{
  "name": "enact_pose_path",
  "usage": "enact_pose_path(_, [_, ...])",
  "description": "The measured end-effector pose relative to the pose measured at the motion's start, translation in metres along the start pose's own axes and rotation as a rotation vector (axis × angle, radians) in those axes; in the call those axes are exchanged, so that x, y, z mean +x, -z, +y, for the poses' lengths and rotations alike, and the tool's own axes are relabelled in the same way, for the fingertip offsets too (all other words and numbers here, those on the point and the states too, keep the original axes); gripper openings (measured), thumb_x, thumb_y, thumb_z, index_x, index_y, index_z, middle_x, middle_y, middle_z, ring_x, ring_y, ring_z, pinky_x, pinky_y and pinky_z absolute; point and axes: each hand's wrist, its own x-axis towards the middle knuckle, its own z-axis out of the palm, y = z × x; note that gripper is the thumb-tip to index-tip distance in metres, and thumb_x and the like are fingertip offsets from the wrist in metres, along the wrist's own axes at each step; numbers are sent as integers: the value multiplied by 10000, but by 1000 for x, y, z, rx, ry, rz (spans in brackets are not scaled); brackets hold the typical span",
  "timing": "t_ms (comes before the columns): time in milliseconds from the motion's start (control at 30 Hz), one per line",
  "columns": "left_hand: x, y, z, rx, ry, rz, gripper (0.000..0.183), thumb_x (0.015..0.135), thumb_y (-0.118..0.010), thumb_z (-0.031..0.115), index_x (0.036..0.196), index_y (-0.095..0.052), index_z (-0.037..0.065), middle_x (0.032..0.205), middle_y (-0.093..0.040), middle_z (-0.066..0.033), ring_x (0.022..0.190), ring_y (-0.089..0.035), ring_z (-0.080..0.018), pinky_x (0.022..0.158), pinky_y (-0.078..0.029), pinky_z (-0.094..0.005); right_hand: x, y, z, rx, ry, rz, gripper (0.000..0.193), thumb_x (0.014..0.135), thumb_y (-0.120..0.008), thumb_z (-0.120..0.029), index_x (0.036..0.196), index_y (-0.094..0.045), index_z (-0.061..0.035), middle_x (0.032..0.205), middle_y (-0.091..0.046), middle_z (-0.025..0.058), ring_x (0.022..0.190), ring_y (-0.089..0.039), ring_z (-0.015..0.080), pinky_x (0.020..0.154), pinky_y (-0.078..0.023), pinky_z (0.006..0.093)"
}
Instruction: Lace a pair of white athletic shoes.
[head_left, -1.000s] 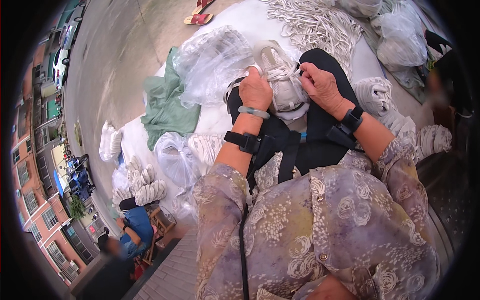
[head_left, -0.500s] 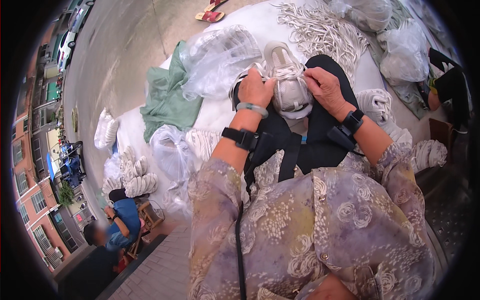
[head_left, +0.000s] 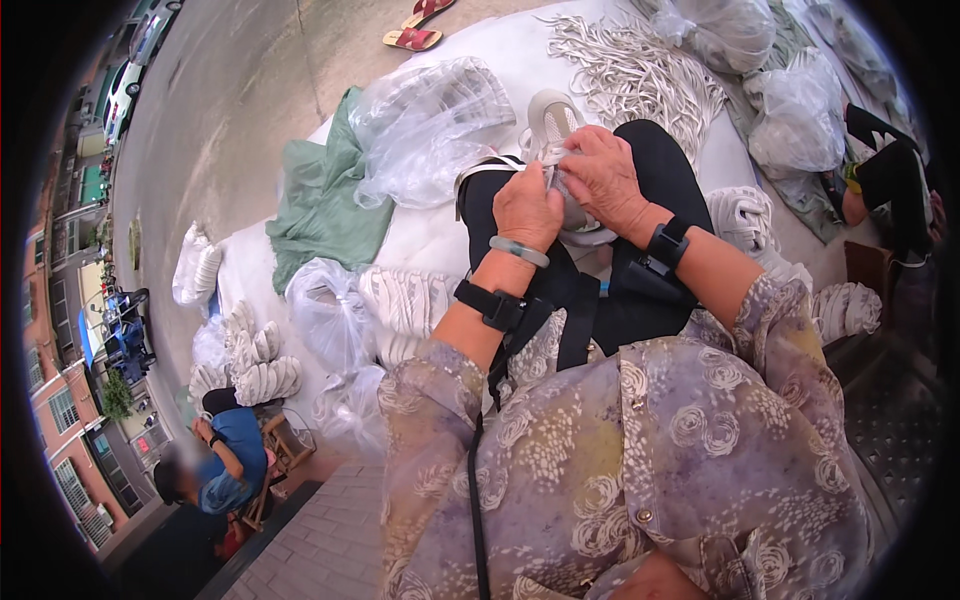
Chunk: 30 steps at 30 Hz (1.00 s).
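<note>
A pale beige and white lace-up sneaker [head_left: 549,112] sits on my lap between my thighs, toe pointing away from me. My left hand [head_left: 529,208] is closed at the sneaker's left side, pinching a white shoelace [head_left: 487,168] that loops out to the left over my thigh. Across the tongue and eyelets lies my right hand [head_left: 604,178], its fingers bent and pinched together on the lace close to the left fingertips. Both hands cover most of the lacing and the middle of the sneaker; its heel edge shows below them.
Loose white laces [head_left: 640,75] are heaped beyond my right knee. Left of my lap lie clear plastic bags [head_left: 430,120], a green cloth [head_left: 325,210] and stacked pale shoes [head_left: 405,300]. More shoes [head_left: 742,215] sit at my right. A person in blue [head_left: 235,450] sits far left.
My right hand has moved left from the sneaker's right edge onto its lacing, beside my left hand. The left hand has shifted slightly down and right, still pinching lace.
</note>
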Motion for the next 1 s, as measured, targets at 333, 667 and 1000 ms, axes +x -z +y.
enact_pose_path(333, [3,-8,-10,-202,-131,72,198,693,-496,99,873,-544,29,768,-582,-155,746,-569,-346,677,-455,-428,4,-8,1,-69,25,20,100,665,-623,-121,763,-619,-105,1026,-512,37,1093,-417,243,915,-272,480])
enact_pose_path(667, [-10,-10,-17,-44,-90,149,246,727,-521,124,951,-571,35,819,-599,-168,769,-582,-333,688,-469,-400,-81,111,43,-330,-7,-41,93,689,-596,-78,760,-536,-72,973,-539,61,985,-500,244,925,-270,469])
enact_pose_path(1000, [-4,-3,-1,60,-154,155,260,699,-598,163,926,-537,51,813,-556,-131,763,-555,-312,663,-453,-397,-271,208,161,-633,-659,-280,116,757,-580,-188,780,-572,-74,808,-561,95,817,-535,288,704,-398,403])
